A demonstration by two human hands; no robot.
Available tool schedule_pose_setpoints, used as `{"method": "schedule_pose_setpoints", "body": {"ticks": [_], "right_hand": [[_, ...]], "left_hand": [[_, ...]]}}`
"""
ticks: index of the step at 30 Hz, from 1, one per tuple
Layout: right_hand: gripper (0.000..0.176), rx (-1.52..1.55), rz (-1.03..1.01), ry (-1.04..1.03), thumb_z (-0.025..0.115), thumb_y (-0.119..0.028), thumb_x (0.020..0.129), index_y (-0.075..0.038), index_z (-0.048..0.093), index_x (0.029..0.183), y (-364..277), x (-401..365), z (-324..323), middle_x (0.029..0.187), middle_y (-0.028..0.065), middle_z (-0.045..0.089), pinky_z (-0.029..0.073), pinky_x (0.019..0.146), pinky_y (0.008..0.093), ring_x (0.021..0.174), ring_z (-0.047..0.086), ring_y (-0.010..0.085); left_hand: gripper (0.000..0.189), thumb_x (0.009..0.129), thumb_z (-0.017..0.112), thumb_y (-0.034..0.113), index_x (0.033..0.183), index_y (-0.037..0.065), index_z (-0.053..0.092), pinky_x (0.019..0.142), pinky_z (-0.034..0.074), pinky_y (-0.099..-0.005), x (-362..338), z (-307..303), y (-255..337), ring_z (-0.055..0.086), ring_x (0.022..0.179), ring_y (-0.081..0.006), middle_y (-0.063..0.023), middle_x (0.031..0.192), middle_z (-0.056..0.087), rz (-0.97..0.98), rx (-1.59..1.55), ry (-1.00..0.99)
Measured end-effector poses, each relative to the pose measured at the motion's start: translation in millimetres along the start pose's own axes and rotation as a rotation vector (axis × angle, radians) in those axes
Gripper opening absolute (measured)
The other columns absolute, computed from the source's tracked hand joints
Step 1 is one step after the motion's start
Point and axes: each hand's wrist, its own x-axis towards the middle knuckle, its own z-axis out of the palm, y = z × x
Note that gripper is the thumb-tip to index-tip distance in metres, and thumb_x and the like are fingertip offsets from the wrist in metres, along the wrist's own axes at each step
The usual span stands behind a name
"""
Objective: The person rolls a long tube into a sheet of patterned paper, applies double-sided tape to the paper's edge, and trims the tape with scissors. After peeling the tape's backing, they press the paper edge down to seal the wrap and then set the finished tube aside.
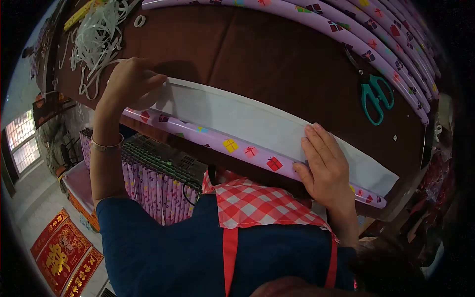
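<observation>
A roll of lilac wrapping paper [230, 145] printed with gift boxes lies across the table, with a loose flap of its white underside [247, 116] spread beyond it. At the flap's left end, my left hand [131, 84] is closed, its fingertips at the paper's upper edge; the hand covers part of that end. Across the roll and flap on the right, my right hand [324, 163] lies flat with fingers stretched out. Beside my left hand is a tangled heap of white strips [101, 37]; one strip runs up to that hand.
Finished-looking lilac rolls [341, 29] lie along the far side. Teal-handled scissors [376, 99] rest on the brown table [257, 59] at right. A small white ring [140, 21] sits near the strips. More patterned rolls [148, 190] stand below the table's near edge.
</observation>
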Motion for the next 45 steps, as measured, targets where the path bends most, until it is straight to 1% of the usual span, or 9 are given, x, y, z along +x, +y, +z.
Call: {"method": "schedule_pose_setpoints", "body": {"ticks": [12, 18, 21, 24, 29, 32, 35, 40, 45], "right_hand": [[0.048, -0.036, -0.005, 0.012, 0.076, -0.012, 0.07, 0.006, 0.063, 0.112, -1, 0, 1, 0.129, 0.0221, 0.058, 0.042, 0.104, 0.048, 0.126, 0.051, 0.0386], [0.042, -0.036, -0.018, 0.024, 0.075, -0.019, 0.077, 0.006, 0.065, 0.11, -1, 0, 1, 0.126, 0.0237, 0.06, 0.041, 0.105, 0.0478, 0.125, 0.053, 0.0363], [0.045, -0.03, -0.027, 0.05, 0.077, -0.011, 0.07, 0.006, 0.064, 0.11, -2, 0, 1, 0.125, 0.0209, 0.06, 0.043, 0.102, 0.0487, 0.123, 0.054, 0.0378], [0.04, -0.059, -0.058, 0.047, 0.075, -0.019, 0.078, 0.004, 0.066, 0.108, -1, -3, 0, 0.121, 0.0224, 0.062, 0.043, 0.103, 0.0487, 0.122, 0.055, 0.0359], [0.039, -0.164, -0.133, 0.08, 0.076, -0.026, 0.076, 0.001, 0.067, 0.103, -8, -2, 3, 0.115, 0.0212, 0.064, 0.046, 0.098, 0.0497, 0.116, 0.058, 0.0349], [0.041, -0.073, -0.169, 0.037, 0.077, -0.027, 0.075, 0.0, 0.067, 0.103, -27, 4, 4, 0.114, 0.0206, 0.063, 0.047, 0.096, 0.0488, 0.113, 0.058, 0.0355], [0.043, -0.074, -0.239, 0.042, 0.074, -0.025, 0.075, -0.001, 0.065, 0.109, -40, 9, 20, 0.108, 0.0163, 0.061, 0.049, 0.084, 0.0438, 0.103, 0.057, 0.0326], [0.041, -0.138, -0.241, 0.068, 0.071, -0.019, 0.077, -0.004, 0.063, 0.114, -36, 10, 34, 0.101, 0.0127, 0.057, 0.048, 0.074, 0.0404, 0.093, 0.055, 0.0294], [0.039, -0.154, -0.208, 0.065, 0.07, -0.015, 0.079, -0.005, 0.062, 0.116, -37, 8, 34, 0.098, 0.0124, 0.057, 0.048, 0.07, 0.0389, 0.088, 0.055, 0.0293]], "left_hand": [[0.036, 0.071, 0.075, 0.037, 0.084, 0.003, 0.072, 0.07, 0.052, -0.0437, -5, 1, 11, 0.066, 0.078, -0.0364, -0.0192, 0.079, 0.068, -0.029, 0.018, 0.087], [0.036, 0.072, 0.074, 0.037, 0.085, 0.004, 0.07, 0.071, 0.052, -0.0439, -8, 2, 13, 0.065, 0.079, -0.0361, -0.0165, 0.079, 0.068, -0.055, -0.001, 0.104], [0.034, 0.073, 0.074, 0.036, 0.085, 0.004, 0.068, 0.071, 0.051, -0.0441, -9, 2, 12, 0.065, 0.079, -0.036, -0.0157, 0.08, 0.068, -0.062, -0.056, 0.084], [0.033, 0.075, 0.074, 0.035, 0.084, 0.004, 0.067, 0.07, 0.05, -0.0443, -11, 1, 11, 0.065, 0.079, -0.0365, -0.0161, 0.08, 0.068, -0.04, -0.082, 0.089], [0.036, 0.077, 0.073, 0.037, 0.084, 0.002, 0.067, 0.071, 0.05, -0.0453, -12, 8, 5, 0.064, 0.08, -0.0379, -0.0179, 0.08, 0.067, 0.063, -0.004, 0.206], [0.038, 0.078, 0.072, 0.037, 0.084, 0.001, 0.065, 0.072, 0.05, -0.0456, -11, 3, 13, 0.064, 0.082, -0.039, -0.0196, 0.083, 0.067, 0.024, -0.028, 0.137], [0.039, 0.08, 0.071, 0.038, 0.085, 0.0, 0.065, 0.074, 0.05, -0.0458, -7, -1, 9, 0.065, 0.083, -0.0387, -0.021, 0.085, 0.068, 0.051, -0.018, 0.09], [0.056, 0.082, 0.065, 0.045, 0.1, -0.008, 0.06, 0.078, 0.049, -0.0462, -5, 4, -1, 0.065, 0.087, -0.0416, -0.0269, 0.084, 0.066, -0.053, -0.012, 0.067], [0.059, 0.081, 0.062, 0.044, 0.105, -0.009, 0.056, 0.08, 0.05, -0.0434, -6, 10, -9, 0.065, 0.089, -0.0417, -0.0277, 0.087, 0.066, -0.096, -0.157, 0.119]]}}
